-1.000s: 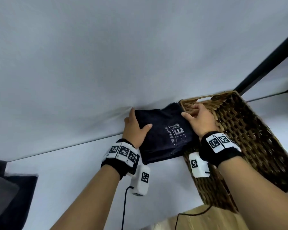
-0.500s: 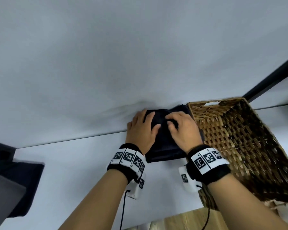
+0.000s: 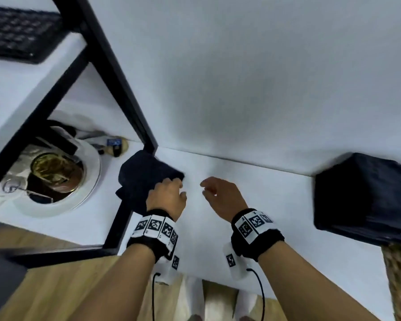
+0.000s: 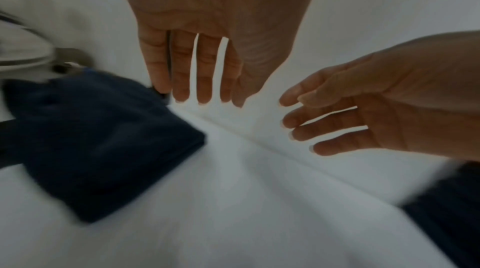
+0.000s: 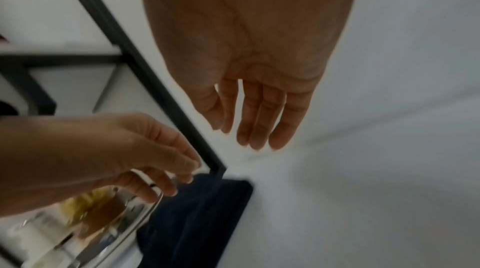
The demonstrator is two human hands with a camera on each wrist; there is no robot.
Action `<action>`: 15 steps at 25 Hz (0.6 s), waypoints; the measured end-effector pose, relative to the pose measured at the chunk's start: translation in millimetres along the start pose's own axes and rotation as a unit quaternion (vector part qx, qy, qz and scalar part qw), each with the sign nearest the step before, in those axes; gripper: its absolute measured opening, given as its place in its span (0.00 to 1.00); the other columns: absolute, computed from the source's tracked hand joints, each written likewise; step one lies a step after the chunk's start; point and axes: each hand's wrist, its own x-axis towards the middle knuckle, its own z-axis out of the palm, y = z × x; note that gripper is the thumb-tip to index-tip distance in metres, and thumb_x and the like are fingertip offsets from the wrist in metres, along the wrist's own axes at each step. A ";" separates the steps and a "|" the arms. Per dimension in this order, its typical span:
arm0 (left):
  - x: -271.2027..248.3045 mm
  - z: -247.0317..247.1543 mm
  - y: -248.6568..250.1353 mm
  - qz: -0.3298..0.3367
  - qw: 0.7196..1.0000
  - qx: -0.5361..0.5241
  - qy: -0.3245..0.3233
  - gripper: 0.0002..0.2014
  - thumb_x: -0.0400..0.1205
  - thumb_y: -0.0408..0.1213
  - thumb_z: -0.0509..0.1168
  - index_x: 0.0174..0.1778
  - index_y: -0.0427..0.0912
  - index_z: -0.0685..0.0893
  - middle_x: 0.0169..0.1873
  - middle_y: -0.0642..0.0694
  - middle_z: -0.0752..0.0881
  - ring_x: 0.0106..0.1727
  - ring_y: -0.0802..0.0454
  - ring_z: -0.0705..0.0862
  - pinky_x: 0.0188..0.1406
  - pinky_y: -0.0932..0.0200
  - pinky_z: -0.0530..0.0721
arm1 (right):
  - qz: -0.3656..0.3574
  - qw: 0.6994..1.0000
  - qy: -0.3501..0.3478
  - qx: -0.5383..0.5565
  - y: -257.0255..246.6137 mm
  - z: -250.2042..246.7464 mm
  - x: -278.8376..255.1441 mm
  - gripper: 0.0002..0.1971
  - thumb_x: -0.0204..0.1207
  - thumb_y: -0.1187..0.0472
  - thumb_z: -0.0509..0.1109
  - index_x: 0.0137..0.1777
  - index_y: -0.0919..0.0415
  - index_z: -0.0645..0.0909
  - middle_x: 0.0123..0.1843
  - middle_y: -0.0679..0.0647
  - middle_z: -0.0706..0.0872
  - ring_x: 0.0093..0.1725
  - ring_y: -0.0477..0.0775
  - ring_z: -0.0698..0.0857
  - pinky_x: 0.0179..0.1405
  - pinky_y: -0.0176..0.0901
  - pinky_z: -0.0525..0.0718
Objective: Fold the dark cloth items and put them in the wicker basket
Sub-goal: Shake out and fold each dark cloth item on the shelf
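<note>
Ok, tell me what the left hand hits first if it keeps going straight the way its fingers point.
Probably the dark cloth by the black shelf post: the left hand is open, fingers aimed toward its near edge. Blur hides whether they already touch it.

A white table surface [image 3: 276, 205] runs across the head view and meets a plain white wall [image 3: 264, 77] behind it. On the left stands a black metal shelf frame [image 3: 116, 89], one post coming down to the table's back edge. Inside the frame, on the lower white level, sits a round white appliance [image 3: 88, 179] with a shiny metal rim and brownish-yellow contents showing through its open top. A small blurred blue and tan object [image 3: 116, 145] lies just behind it. On the upper white shelf rests a black keyboard [image 3: 16, 35]. Light wooden flooring [image 3: 56, 286] shows below the table edge
</note>
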 end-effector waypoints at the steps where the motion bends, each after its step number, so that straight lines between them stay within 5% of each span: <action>1: -0.7 5.1 -25.7 -0.029 0.999 0.014 -0.014 0.16 0.83 0.46 0.61 0.64 0.46 0.79 0.61 0.42 0.80 0.62 0.41 0.78 0.59 0.46 0.77 | 0.012 0.999 -0.029 0.003 -6.0 24.5 10.0 0.12 0.80 0.60 0.64 0.60 0.54 0.83 0.57 0.51 0.88 0.57 0.54 0.84 0.62 0.45 0.78; 6: 8.2 51.2 -99.6 -0.054 0.988 0.083 -0.115 0.23 0.81 0.52 0.62 0.71 0.48 0.71 0.68 0.44 0.73 0.68 0.41 0.74 0.63 0.45 0.74 | 0.016 0.992 -0.114 -0.043 -11.8 119.0 42.6 0.15 0.78 0.65 0.65 0.63 0.54 0.82 0.62 0.54 0.84 0.60 0.56 0.83 0.62 0.45 0.79; 10: 19.9 75.4 -107.6 0.000 0.994 0.098 -0.042 0.25 0.82 0.52 0.59 0.72 0.44 0.68 0.67 0.43 0.73 0.63 0.41 0.78 0.58 0.47 0.76 | -0.029 0.985 -0.090 -0.143 -7.2 151.2 56.0 0.14 0.75 0.63 0.67 0.61 0.57 0.78 0.60 0.55 0.78 0.57 0.61 0.80 0.50 0.51 0.81; 15: 25.9 70.2 -108.4 0.010 0.999 0.032 -0.022 0.14 0.82 0.46 0.61 0.59 0.42 0.76 0.57 0.43 0.79 0.54 0.41 0.83 0.44 0.50 0.77 | -0.097 0.977 -0.053 -0.180 -4.1 152.5 59.0 0.07 0.79 0.60 0.63 0.52 0.60 0.79 0.53 0.57 0.80 0.50 0.62 0.81 0.40 0.50 0.79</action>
